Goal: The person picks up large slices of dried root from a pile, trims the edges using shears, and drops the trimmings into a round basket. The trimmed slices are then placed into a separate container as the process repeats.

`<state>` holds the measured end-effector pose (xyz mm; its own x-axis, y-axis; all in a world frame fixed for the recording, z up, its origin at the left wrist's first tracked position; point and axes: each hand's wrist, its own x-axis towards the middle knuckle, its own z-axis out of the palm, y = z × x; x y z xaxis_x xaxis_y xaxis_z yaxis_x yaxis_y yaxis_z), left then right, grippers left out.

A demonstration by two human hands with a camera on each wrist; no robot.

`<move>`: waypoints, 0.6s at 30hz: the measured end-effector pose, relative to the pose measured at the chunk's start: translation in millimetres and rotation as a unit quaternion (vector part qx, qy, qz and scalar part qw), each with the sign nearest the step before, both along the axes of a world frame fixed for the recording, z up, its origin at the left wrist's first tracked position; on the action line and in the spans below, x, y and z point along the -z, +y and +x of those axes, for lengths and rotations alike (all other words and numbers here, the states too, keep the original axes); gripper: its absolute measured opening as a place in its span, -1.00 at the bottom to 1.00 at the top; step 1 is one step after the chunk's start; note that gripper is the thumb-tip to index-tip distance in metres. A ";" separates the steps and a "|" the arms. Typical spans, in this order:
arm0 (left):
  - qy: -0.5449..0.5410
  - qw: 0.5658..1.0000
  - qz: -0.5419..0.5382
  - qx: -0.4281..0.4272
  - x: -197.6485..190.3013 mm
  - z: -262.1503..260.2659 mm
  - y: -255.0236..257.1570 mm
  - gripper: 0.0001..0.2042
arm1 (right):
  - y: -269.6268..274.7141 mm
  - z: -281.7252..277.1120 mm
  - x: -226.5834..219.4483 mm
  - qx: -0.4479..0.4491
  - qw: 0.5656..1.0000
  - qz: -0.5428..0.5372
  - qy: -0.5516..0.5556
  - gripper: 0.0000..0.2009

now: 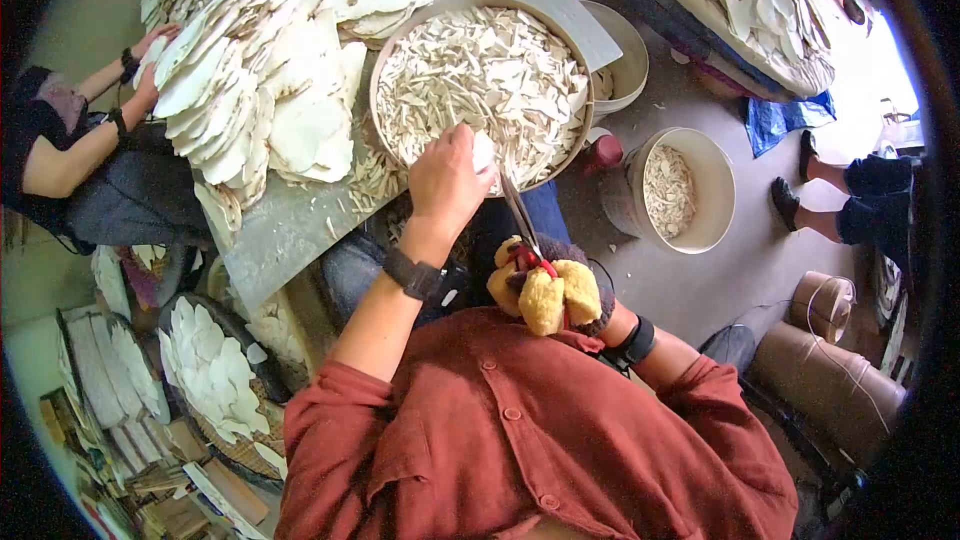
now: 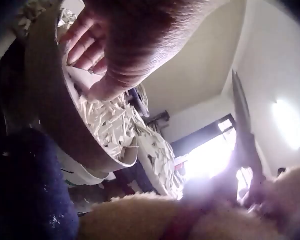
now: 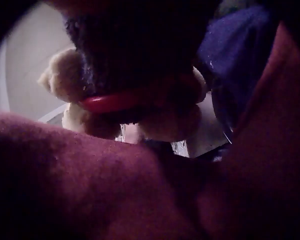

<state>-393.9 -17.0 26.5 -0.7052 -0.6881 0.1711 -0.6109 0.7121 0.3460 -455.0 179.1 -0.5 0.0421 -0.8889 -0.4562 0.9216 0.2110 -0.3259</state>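
My left hand (image 1: 445, 180) pinches a flat white slice (image 2: 84, 76) at the near rim of a round shallow tub (image 1: 376, 100). Cut white strips (image 1: 480, 80) fill this tub. In a dark glove with fuzzy yellow finger covers, my right hand (image 1: 548, 292) grips red-handled scissors (image 1: 517, 208) close to my belly. Their blades point up toward the left fingers. The right wrist view is dark and shows the glove (image 3: 135, 60) with part of a red handle (image 3: 110, 102); the sleeve hides much of it.
A large pile of white slices (image 1: 270, 70) covers much of the grey table (image 1: 270, 255). A bucket of strips (image 1: 735, 190) and another bucket (image 1: 632, 50) stand on the floor. One person reaches into the pile at left; another person's legs (image 1: 860, 200) show at right.
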 end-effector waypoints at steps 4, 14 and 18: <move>0.083 0.976 0.185 -0.075 -1.7 11.3 -10.1 -0.74 | -0.5 -13.8 -16.7 -0.029 0.977 -0.062 0.202 -0.85; 0.403 0.733 0.529 -0.140 -26.8 49.7 9.8 -0.77 | -27.0 -12.6 36.3 -0.039 0.789 -0.204 0.579 -0.83; 0.377 0.790 0.474 -0.093 -21.2 60.1 27.8 -0.76 | -52.4 13.3 53.4 0.026 0.968 -0.219 0.120 -0.81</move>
